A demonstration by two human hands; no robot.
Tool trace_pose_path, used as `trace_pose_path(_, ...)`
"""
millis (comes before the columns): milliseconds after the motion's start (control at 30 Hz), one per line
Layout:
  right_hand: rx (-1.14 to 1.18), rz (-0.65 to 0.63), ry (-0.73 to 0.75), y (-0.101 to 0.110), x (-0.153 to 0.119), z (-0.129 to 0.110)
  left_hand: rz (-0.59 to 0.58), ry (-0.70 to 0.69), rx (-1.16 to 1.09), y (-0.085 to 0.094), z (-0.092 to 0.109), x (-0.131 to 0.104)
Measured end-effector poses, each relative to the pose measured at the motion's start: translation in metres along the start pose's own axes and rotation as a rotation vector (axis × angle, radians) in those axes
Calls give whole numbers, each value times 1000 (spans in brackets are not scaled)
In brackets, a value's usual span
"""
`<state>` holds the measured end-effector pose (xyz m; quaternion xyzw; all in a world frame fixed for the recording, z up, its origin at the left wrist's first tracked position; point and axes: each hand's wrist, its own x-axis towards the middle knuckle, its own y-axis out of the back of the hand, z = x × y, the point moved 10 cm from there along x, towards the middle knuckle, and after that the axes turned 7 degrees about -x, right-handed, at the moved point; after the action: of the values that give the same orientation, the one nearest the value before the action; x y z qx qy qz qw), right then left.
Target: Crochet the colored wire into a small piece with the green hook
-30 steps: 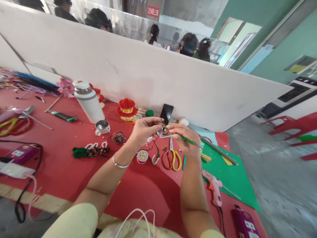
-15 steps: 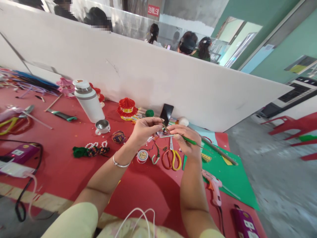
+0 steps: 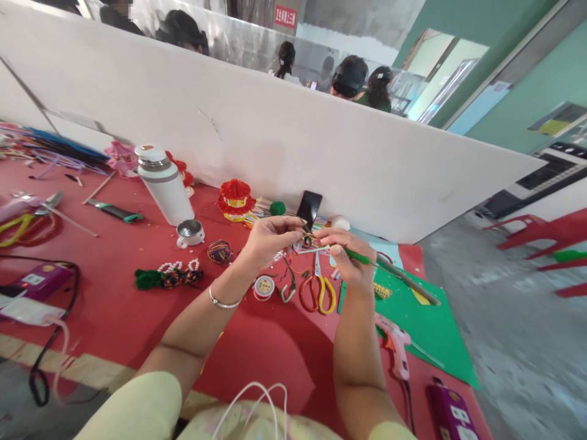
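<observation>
My right hand [image 3: 347, 247] is closed around a crochet hook with a green handle [image 3: 356, 256]; its tip points left toward my other hand. My left hand [image 3: 274, 241] pinches a small dark strand of yarn [image 3: 304, 227] between thumb and fingers, close to the hook's tip. Whether the strand is looped on the hook is too small to tell. Below the hands lie scissors [image 3: 326, 297] with one red and one yellow handle, and a thread spool [image 3: 264, 288]. A multicolored yarn ball [image 3: 219, 252] sits left of my left hand.
A white thermos [image 3: 164, 192] and its cup [image 3: 189, 232] stand left. A phone [image 3: 309, 208] leans on the white partition [image 3: 275, 134]. A pink glue gun [image 3: 395, 348] lies right on a green sheet [image 3: 440, 330]. Several people are beyond the partition.
My right thumb and fingers have shifted slightly on the crochet hook, and its handle has tilted a little. My left hand has stayed nearly in place.
</observation>
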<state>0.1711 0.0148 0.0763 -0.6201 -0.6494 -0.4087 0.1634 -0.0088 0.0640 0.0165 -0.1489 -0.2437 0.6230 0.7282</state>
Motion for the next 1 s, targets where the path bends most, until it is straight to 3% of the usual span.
trace_pose_path(667,76,36,23,0,1,0,4,12,-47,1,-5,1)
trace_pose_path(1000,27,-21,54,-3,1,-4,10,23,-30,1,-4,1)
